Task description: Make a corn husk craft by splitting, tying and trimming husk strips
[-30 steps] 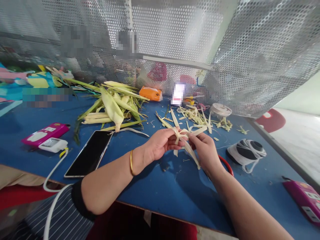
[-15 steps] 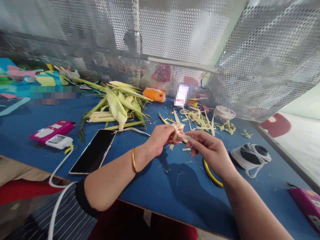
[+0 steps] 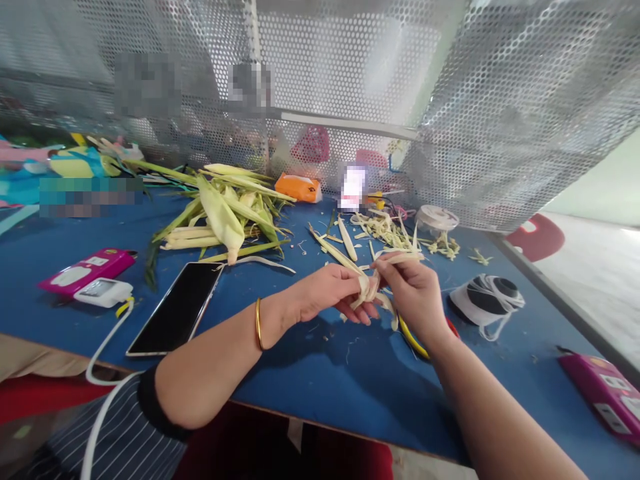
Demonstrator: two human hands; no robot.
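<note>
Above the middle of the blue table, my left hand (image 3: 334,292) is closed on a small pale bundle of corn husk (image 3: 368,288), thumb on top and fingers beneath. My right hand (image 3: 411,288) pinches a thin husk strip (image 3: 399,257) that runs from the bundle, its free end sticking out to the right. Loose husk ends hang below the bundle. Just under my right hand lies a yellow ring-shaped tool handle (image 3: 413,339), partly hidden, with a bit of red beside it. Narrow husk pieces (image 3: 347,240) lie behind my hands.
A pile of corn husks (image 3: 220,213) is at back left, near an orange packet (image 3: 299,188). A dark phone (image 3: 176,310) and a purple device (image 3: 85,273) with a white cable lie left. Husk scraps (image 3: 385,230), a tape roll (image 3: 437,218) and a thread spool (image 3: 486,299) are right.
My right hand has turned and risen, drawing the strip up and across to the right over the bundle. The bundle is lower and tilted in my left hand. The camera view has shifted slightly.
</note>
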